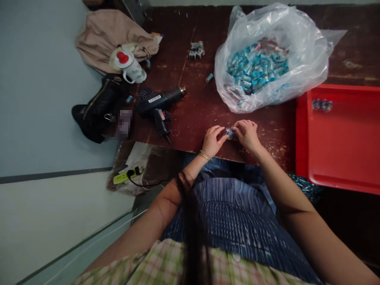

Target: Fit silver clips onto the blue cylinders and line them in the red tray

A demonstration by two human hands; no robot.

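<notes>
On the table's near edge, my left hand (213, 139) and my right hand (247, 133) close their fingertips from either side on a small bundle of shiny, blue-and-silver cylinders (229, 133). The fingers cover part of the bundle, so its exact kind is unclear. Beyond my hands stands a clear plastic bag (311, 59), open at the top, with many small blue-ended cylinders (255, 71) inside. One loose blue-ended cylinder (209, 77) lies left of the bag. A group of several small pieces (196, 50) sits farther back.
To the left lies a black heat gun (157, 101), its nozzle pointing right. A lidded mug (133, 69), a beige cloth bag (114, 35) and a black bag (99, 107) are beyond it. At right, a red tray (344, 150) holds a short row of cylinders (322, 105). A green power strip (127, 176) is lower left.
</notes>
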